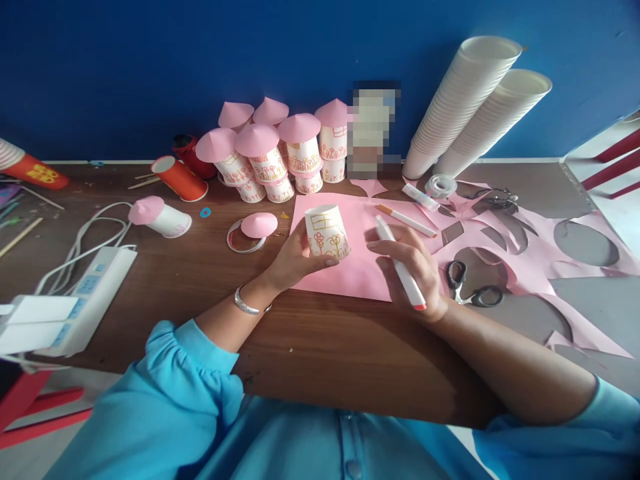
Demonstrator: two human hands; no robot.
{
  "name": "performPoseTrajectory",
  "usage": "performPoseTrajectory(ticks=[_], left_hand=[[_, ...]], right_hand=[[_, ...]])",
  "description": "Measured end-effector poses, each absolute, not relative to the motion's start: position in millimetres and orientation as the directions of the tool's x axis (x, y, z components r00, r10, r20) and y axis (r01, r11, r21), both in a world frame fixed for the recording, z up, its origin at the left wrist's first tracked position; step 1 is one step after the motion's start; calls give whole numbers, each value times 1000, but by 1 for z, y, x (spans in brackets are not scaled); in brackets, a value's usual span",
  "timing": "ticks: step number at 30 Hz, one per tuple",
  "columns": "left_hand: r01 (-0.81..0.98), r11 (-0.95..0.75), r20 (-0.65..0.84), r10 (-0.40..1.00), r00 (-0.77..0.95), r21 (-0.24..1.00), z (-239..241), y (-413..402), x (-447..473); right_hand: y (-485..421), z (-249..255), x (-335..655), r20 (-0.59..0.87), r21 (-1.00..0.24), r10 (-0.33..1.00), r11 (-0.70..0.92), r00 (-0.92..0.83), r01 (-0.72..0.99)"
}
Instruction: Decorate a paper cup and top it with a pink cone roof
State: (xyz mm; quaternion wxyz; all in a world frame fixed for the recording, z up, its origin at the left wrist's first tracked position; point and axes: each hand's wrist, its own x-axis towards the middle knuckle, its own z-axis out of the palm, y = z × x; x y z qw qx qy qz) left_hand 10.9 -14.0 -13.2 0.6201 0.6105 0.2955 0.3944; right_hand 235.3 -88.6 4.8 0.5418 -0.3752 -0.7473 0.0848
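Note:
My left hand (295, 257) is closed around a white paper cup (327, 233), turned rim down or up, I cannot tell which. Drawn on the cup are a brown window grid and red and brown flowers. A white marker (403, 267) with a red end lies in the grip of my right hand (413, 263), its other end pointing toward the cup, apart from it. Beneath both hands is a pink paper sheet (350, 283). A second marker (407, 221), white with orange-brown ends, rests on the sheet's upper right.
Decorated cups with pink cone roofs (300, 143) stand along the blue wall. Tall stacks of white cups (463, 100) lean at back right. Scissors (470, 287), tape (441, 186) and pink scraps (540, 250) lie rightward. A power strip (100, 300) with cables sits left.

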Motion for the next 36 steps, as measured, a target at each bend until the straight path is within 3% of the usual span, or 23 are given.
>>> performPoseTrajectory(ticks=[6, 11, 25, 36], left_hand=[[5, -227, 204, 887, 415, 974, -20, -15, 15], [21, -170, 151, 918, 366, 985, -17, -20, 17], [17, -167, 145, 900, 412, 986, -16, -23, 17], [-59, -23, 50, 864, 501, 998, -9, -25, 20]], right_hand=[[-94, 4, 228, 571, -738, 817, 556, -87, 382], [-93, -3, 217, 598, -733, 793, 600, -118, 321], [-95, 4, 216, 479, -815, 869, 493, -125, 306], [-98, 3, 219, 359, -900, 915, 392, -185, 189]])
